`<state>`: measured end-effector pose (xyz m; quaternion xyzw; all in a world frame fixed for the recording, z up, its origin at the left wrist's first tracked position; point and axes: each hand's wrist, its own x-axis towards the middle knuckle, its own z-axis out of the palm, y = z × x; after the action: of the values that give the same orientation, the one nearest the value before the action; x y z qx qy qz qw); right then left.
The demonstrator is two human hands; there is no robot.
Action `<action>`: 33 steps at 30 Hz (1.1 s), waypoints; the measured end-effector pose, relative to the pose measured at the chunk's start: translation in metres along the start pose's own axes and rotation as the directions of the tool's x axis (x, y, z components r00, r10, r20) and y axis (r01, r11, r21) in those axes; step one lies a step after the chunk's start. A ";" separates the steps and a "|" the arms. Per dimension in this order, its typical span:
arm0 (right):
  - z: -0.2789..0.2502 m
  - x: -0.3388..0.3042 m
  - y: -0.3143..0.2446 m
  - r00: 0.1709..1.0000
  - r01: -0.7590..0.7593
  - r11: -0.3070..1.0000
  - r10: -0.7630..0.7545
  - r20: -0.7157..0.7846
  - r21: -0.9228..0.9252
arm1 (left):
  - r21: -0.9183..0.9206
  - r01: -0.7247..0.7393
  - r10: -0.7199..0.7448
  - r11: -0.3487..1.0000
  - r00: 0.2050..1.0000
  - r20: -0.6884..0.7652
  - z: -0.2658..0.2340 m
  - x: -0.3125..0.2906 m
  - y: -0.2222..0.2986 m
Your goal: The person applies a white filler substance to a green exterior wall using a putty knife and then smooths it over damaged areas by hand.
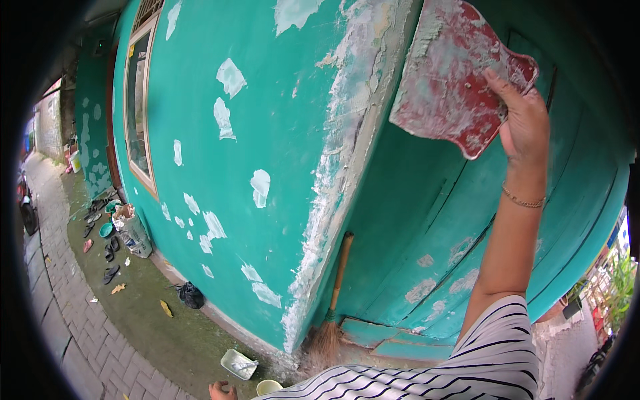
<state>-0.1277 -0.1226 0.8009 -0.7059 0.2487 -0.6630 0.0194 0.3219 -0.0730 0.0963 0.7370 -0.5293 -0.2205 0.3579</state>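
Note:
My right hand (523, 120) is raised high and grips a flat red scraper blade (450, 73) smeared with white filler. The blade lies against the white-plastered corner edge (347, 160) where the green wall (267, 120) meets a green wooden door (427, 227). A thin bracelet circles my right wrist. Only the fingertips of my left hand (222, 391) show at the bottom edge, near a small white cup (268, 386) on the ground; what they hold cannot be seen.
White filler patches dot the green wall. A broom (333, 300) leans in the corner by the door. A white tray (239, 364) lies on the ground. Sandals, a bag and a black sack (191, 295) sit along the wall beneath a window (140, 107). Paved alley to the left.

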 end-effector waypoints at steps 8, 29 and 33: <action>0.036 -0.060 0.082 0.992 -0.107 0.963 0.118 -0.032 0.246 | 0.001 0.014 -0.014 1.000 0.996 0.089 0.030 -0.022 0.030; -0.011 0.043 0.247 0.906 -0.415 0.708 0.267 0.328 0.571 | 0.018 0.051 -0.047 0.999 0.984 -0.172 0.064 -0.089 0.035; -0.012 0.049 0.254 0.931 -0.365 0.774 0.284 0.231 0.518 | 0.132 0.234 -0.227 0.963 0.972 -0.062 0.064 -0.083 0.016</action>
<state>-0.2217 -0.3599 0.7573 -0.6608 0.1627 -0.6417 0.3538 0.2385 -0.0167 0.0621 0.8215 -0.4455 -0.2063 0.2900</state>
